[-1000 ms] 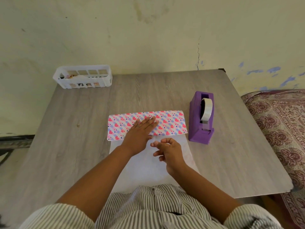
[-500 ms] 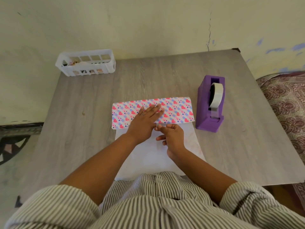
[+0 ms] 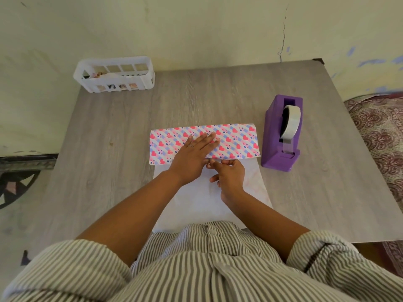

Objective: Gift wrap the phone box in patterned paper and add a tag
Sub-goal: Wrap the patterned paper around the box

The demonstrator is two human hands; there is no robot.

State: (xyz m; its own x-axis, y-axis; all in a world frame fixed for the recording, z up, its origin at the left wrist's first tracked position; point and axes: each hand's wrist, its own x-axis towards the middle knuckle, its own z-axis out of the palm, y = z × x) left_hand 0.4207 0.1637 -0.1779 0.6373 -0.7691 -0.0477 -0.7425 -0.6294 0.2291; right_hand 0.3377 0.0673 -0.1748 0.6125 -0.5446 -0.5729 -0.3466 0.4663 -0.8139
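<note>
The phone box is hidden under wrapping paper with pink hearts and blue stripes, folded over it at the table's middle. The paper's white underside runs from the fold toward my body. My left hand lies flat, fingers straight, pressing the patterned flap down. My right hand has curled fingers, and its thumb and forefinger pinch at the flap's near edge, right beside my left thumb. Whether a tape piece is under those fingertips cannot be seen. No tag is in view.
A purple tape dispenser with a clear roll stands just right of the paper. A white plastic basket with small items sits at the far left corner of the grey wooden table. A patterned rug lies beyond the right edge.
My right hand moved forward from above the white paper to the near edge of the patterned flap. My left hand stayed flat on the flap. The camera tilted down.
</note>
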